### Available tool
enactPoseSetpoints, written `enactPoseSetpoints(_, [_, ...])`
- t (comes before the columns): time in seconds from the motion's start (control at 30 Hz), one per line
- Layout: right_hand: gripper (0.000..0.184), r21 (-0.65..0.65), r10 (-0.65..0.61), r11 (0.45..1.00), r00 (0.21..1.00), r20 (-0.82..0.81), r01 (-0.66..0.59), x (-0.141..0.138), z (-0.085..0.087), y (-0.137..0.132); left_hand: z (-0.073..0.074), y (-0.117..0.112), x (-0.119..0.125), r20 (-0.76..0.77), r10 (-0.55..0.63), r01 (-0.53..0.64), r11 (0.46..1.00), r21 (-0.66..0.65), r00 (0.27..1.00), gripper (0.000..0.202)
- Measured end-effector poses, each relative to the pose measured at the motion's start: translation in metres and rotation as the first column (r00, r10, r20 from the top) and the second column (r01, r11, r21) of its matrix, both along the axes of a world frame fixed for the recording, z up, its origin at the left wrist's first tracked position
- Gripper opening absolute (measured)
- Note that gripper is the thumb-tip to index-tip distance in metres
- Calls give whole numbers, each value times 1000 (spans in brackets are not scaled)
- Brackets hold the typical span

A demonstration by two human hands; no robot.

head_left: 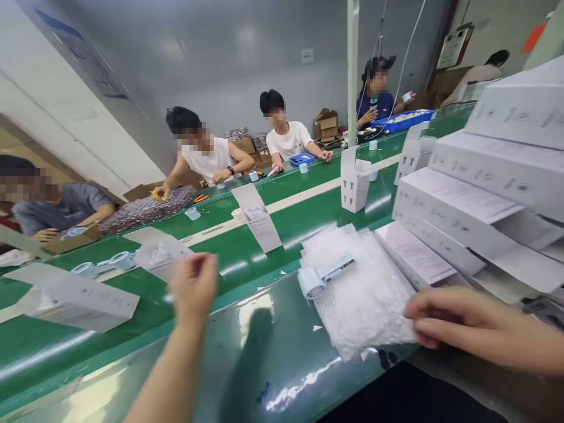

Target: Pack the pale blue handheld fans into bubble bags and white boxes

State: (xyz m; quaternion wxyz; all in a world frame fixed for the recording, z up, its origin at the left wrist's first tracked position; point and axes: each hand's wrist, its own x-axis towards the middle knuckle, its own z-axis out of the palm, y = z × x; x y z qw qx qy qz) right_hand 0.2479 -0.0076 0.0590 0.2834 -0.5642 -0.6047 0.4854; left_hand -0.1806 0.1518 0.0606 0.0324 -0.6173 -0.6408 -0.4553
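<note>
My left hand [194, 288] is raised over the near edge of the green belt, fingers curled and smeared by motion; whether it holds anything is unclear. Just beyond it stands an open white box [161, 258] with something in clear wrapping inside. My right hand [458, 323] is at the right edge of a stack of bubble wrap bags [370, 299], fingers loosely bent and thumb slightly apart, with nothing visible between them. On the stack's left side lies a light-blue device [312, 283] with a round cup-like end and a flat handle.
A pile of white printed boxes [467, 194] rises on the right. More open boxes [97, 302] stand on the green conveyor belt [238, 267]. Co-workers [207, 155] sit along its far side, near light-blue parts, orange-handled pliers [201, 198] and a blue tray [403, 120]. A pole [352, 70] stands behind the belt.
</note>
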Motion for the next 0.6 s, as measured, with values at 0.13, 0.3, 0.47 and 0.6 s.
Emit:
enactPoseSetpoints(0.13, [24, -112, 112, 986, 985, -128, -127, -37, -12, 9, -14, -6, 138, -195, -579, 356, 696, -623, 791, 42])
enactPoseSetpoints(0.3, [26, -109, -45, 994, 908, -416, -1, -36, -31, 23, -17, -15, 173, -268, -603, 150, 552, -820, 751, 48])
enactPoseSetpoints(0.47, [34, 69, -277, 927, 799, -533, 367, -42, -24, 62, 5, -35, 153, -366, -489, 114, 706, -699, 791, 57])
enactPoseSetpoints(0.6, [56, 433, -96, 893, 993, -76, 119, -51, 4, 93, 39, -51, 165, -469, -534, 233, 797, -557, 703, 47])
